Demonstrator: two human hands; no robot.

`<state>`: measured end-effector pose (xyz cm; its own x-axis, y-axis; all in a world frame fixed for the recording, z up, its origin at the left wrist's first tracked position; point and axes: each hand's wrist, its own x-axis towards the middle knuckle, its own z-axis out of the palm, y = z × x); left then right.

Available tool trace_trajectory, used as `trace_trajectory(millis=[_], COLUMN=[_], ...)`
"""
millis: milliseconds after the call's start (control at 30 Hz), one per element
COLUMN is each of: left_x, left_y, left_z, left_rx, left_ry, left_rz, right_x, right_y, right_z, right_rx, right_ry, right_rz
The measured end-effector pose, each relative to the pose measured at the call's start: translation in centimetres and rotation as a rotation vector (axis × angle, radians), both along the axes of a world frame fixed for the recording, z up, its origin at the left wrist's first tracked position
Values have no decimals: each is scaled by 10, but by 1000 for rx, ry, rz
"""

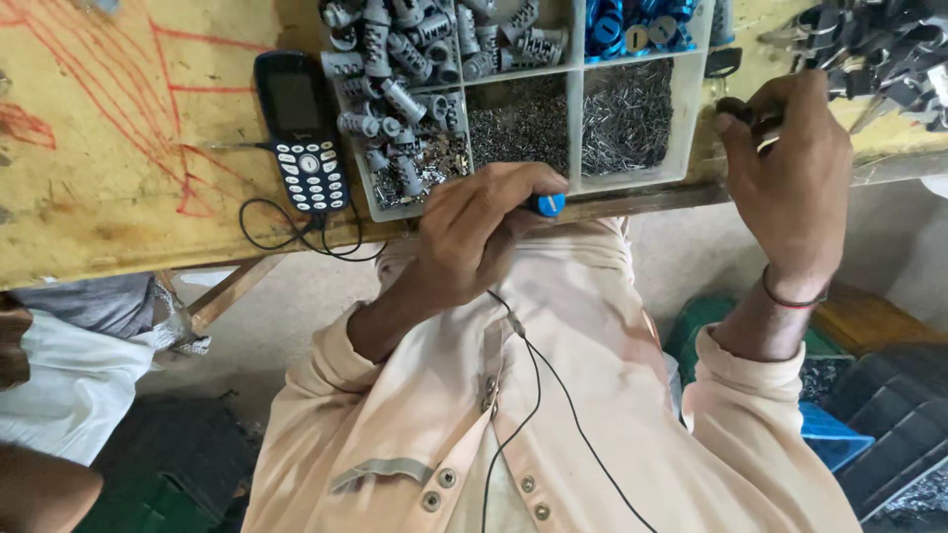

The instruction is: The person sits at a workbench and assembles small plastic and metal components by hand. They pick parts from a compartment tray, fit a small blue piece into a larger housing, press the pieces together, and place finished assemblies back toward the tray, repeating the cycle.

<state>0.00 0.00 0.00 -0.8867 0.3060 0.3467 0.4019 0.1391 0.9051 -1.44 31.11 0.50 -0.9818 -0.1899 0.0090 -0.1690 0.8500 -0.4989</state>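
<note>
Pale peach buttoned shirt, long sleeves, thin cord bracelet on right wrist.

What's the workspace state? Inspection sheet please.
Surface: worn yellow wooden bench with red scribbles.
Job's things: clear plastic compartment tray holding grey metal cylinders, thin metal pins and blue parts.
Clutter: dark keypad phone; pile of dark metal parts.
Hands: left hand grips a blue-tipped piece; right hand pinches a small dark part.
Cables: thin black wire from the phone.
Surroundings: blue and green crates on the floor.
</note>
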Motion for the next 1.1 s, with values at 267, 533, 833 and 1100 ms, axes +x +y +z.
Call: trace_trajectory(millis=[267, 533, 833, 1100], left_x=[-1, 11, 21, 15], left_y=[2, 18, 22, -10], left_z=[17, 20, 10, 3], left_rx=[-105, -170, 128, 136], left_ry=[40, 119, -314, -436], left_rz=[-35, -17, 4, -194], right_x=[25, 55, 57, -26], right_y=[-50, -84, -76, -67], right_z=[29, 12, 21, 78], right_rx=[-1164, -789, -378, -277], right_ry=[-108, 135, 40, -364], right_rz=[-328, 11, 228, 761])
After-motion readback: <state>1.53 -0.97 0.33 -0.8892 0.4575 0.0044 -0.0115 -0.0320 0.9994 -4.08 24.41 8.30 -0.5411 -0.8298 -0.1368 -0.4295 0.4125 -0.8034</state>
